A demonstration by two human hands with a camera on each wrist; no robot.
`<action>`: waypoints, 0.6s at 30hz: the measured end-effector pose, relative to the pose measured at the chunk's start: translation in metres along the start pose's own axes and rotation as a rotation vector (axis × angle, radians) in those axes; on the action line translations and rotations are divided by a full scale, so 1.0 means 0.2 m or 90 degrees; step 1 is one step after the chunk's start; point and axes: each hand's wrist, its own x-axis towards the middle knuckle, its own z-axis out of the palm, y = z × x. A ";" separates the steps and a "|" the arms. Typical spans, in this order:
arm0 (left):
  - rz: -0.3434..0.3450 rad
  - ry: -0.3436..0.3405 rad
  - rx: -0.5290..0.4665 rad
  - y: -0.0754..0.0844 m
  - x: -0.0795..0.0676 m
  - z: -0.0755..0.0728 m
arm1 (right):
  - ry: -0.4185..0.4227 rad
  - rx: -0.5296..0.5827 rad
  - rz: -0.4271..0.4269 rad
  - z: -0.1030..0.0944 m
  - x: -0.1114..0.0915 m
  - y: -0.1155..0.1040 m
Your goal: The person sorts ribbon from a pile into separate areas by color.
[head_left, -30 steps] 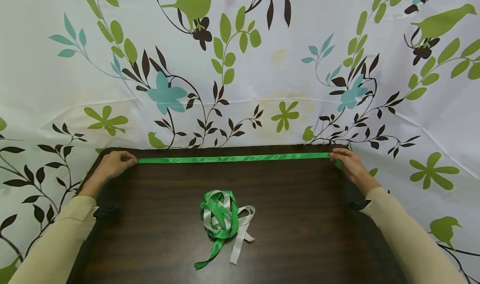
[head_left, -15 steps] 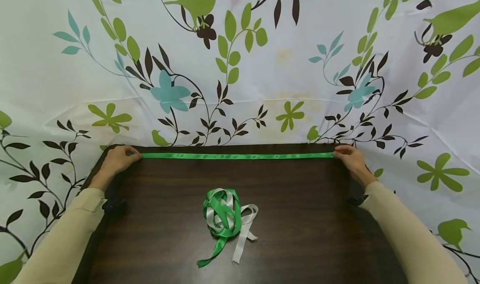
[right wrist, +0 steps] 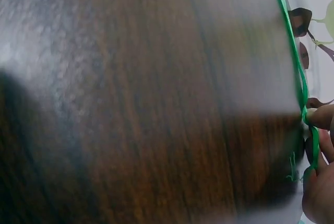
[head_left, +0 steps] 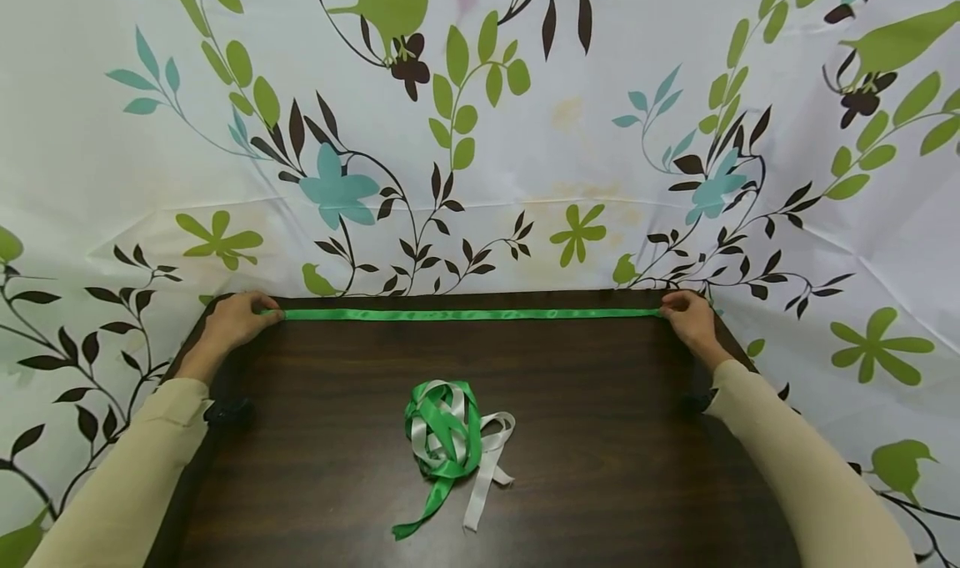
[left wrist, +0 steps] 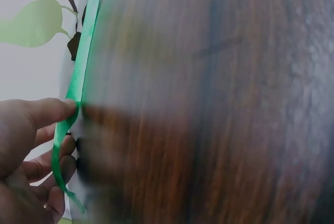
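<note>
L hand (head_left: 234, 322) & R hand (head_left: 690, 319), fingers (left wrist: 68, 144) of both pinching 1 straight grn ribbon (head_left: 465, 314), 1 grn/wht ribbon bundle (head_left: 442, 430) lying on 1 worktop (head_left: 600, 434)

Long narrow satin ribbon (head_left: 472, 314), bright green; rounded ribbon bundle (head_left: 444, 431), green and white. Tabletop (head_left: 600, 434) dark brown, wood-grained; white cloth (head_left: 525, 151), green-teal-brown leaf-and-bird print.

The wooden table (head_left: 600, 451) runs off the bottom of the head view and looks blurry in both wrist views. At the table's back edge, the left hand (head_left: 237, 322) and right hand (head_left: 690, 324) hide the ends of the green ribbon (head_left: 465, 314) from the head view. Mid-table, the ribbon bundle (head_left: 444, 430) hides its own inside.
</note>
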 end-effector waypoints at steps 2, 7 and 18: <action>0.010 0.001 -0.003 0.00 -0.01 0.00 | 0.001 0.001 -0.001 -0.01 -0.01 -0.01; 0.074 0.027 -0.014 -0.01 -0.02 -0.03 | 0.000 0.017 -0.007 -0.07 -0.03 -0.07; 0.215 0.052 -0.020 0.17 -0.14 -0.15 | 0.031 0.038 -0.081 -0.25 -0.13 -0.28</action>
